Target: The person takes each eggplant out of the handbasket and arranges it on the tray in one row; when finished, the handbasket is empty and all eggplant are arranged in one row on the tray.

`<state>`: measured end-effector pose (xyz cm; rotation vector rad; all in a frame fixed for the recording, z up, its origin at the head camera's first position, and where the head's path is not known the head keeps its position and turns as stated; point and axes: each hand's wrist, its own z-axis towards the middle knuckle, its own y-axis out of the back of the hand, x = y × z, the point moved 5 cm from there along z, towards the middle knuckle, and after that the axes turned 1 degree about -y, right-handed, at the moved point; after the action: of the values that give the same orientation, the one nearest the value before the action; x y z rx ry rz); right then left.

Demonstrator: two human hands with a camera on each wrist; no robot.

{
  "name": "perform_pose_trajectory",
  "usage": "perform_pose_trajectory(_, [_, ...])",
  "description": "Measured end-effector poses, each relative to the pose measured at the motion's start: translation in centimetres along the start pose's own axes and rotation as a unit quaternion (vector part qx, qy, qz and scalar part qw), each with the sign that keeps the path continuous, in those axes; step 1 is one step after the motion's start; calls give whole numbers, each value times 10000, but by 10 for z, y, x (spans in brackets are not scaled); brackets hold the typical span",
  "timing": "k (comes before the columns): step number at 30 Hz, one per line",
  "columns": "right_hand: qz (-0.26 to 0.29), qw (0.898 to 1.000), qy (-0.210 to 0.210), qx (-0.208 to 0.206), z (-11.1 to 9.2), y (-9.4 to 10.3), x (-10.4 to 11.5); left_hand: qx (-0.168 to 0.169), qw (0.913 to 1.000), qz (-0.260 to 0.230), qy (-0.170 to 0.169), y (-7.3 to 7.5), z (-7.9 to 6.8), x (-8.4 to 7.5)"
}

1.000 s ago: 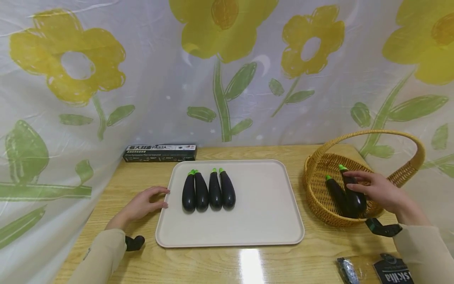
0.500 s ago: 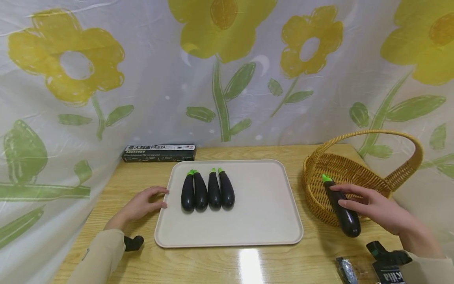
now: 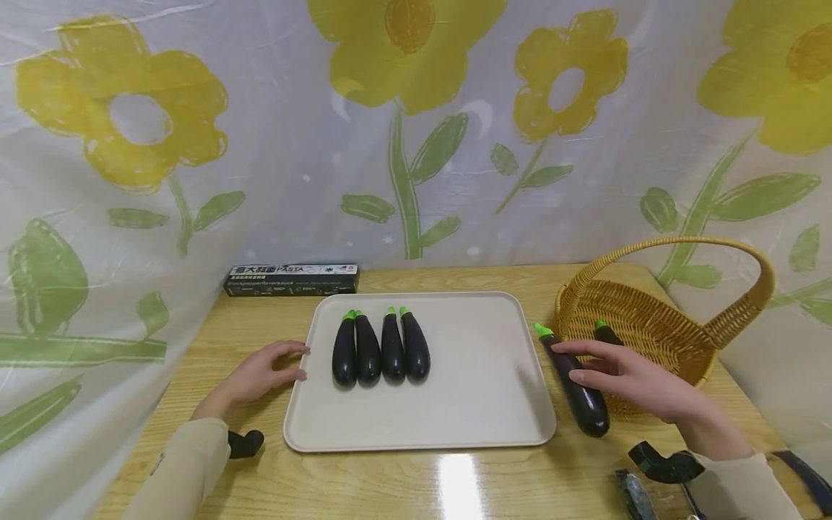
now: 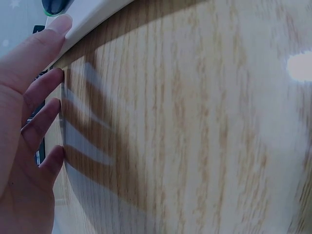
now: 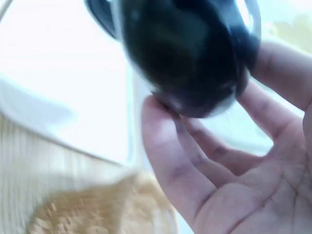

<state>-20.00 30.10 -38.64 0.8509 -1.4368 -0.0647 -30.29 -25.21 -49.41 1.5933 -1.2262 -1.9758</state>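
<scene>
My right hand (image 3: 630, 379) grips a dark purple eggplant (image 3: 587, 406) with a bright green stem end, thumb on one side and fingers on the other. It is held between the wicker basket (image 3: 656, 310) and the right rim of the white tray (image 3: 481, 390). In the right wrist view the eggplant's rounded end (image 5: 195, 63) fills the top, pinched by the fingertips. Another eggplant (image 3: 607, 334) lies in the basket, mostly hidden behind the right hand. Several eggplants (image 3: 393, 354) lie side by side on the tray's left half. My left hand (image 3: 263, 372) rests at the tray's left rim, fingers loosely bent.
A dark pasta box (image 3: 292, 280) lies behind the tray's left corner. The basket's tall handle (image 3: 689, 242) arches over it. Small plastic packaging (image 3: 635, 495) is at the front right, partly behind the right sleeve. A flower-printed cloth (image 3: 279, 180) hangs at the back.
My right hand has lifted an eggplant out of the basket and carried it left toward the tray. The other eggplant stays in the basket. My left hand and the tray keep their places.
</scene>
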Motion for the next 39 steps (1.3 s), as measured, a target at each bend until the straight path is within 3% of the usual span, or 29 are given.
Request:
perform_pose_trajectory(6, [419,9990,-162,8,33,-20,-3,24,10000,-28,-51,-1,1,-1])
perform_pose_trajectory(23, [138,9991,-397,-64,139,-72,-16,44,9999,-70,-100,-3,2,-4])
perform_pose_trajectory(32, [-197,9996,-161,-149,177,-91,-9,-5,9999,-22,-126,-1,1,-3])
perform_pose_trajectory(39, [-415,9990,-85,-136,195,-99,-4,12,9999,-20,-114,-1,-1,0])
